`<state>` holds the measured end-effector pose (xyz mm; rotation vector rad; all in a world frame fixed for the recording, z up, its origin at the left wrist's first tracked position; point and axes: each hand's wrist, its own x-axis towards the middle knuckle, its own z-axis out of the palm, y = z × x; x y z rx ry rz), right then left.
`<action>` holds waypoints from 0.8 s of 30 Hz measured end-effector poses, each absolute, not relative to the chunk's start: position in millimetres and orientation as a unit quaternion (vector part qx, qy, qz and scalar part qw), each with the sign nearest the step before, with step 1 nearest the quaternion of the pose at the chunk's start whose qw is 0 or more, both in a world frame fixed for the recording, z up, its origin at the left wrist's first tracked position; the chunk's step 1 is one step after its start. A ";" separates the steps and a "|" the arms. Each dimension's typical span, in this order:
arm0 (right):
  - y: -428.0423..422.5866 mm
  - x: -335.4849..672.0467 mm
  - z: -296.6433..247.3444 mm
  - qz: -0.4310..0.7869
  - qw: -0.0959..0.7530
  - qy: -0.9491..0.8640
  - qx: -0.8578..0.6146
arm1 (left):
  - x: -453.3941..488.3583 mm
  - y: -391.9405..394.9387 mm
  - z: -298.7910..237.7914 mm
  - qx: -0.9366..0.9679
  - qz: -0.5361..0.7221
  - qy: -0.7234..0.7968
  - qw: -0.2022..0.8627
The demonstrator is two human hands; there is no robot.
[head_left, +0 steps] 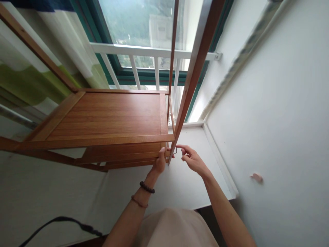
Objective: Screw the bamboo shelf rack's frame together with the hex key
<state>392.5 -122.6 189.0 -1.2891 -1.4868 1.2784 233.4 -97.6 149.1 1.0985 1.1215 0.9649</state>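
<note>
A brown wooden shelf unit (108,116) with upright posts stands on a white ledge by the window. My left hand (160,160) grips the front edge of a lower shelf board, right beside the near corner post (191,79). My right hand (191,158) pinches a small thin metal tool (175,150), perhaps a hex key, against the foot of that post. Two bead bracelets (147,187) sit on my left wrist.
A white wall (277,120) closes off the right side, with a small pink piece (256,177) stuck on it. Behind the shelf are a window with a white railing (154,52) and a striped curtain (38,65). A black cable (64,221) lies at lower left.
</note>
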 end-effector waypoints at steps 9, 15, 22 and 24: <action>-142.4 403.7 177.9 0.468 0.276 -0.648 -0.534 | 233.8 -98.1 151.7 0.468 0.403 0.493 0.613; -137.7 397.3 191.2 0.570 0.369 -0.580 -0.450 | 233.4 -96.9 151.8 0.475 0.412 0.488 0.605; -132.4 396.9 154.2 0.470 0.272 -0.642 -0.542 | 232.8 -96.0 146.4 0.477 0.439 0.502 0.573; -137.8 398.6 155.9 0.454 0.306 -0.635 -0.545 | 232.0 -95.7 146.2 0.472 0.438 0.514 0.567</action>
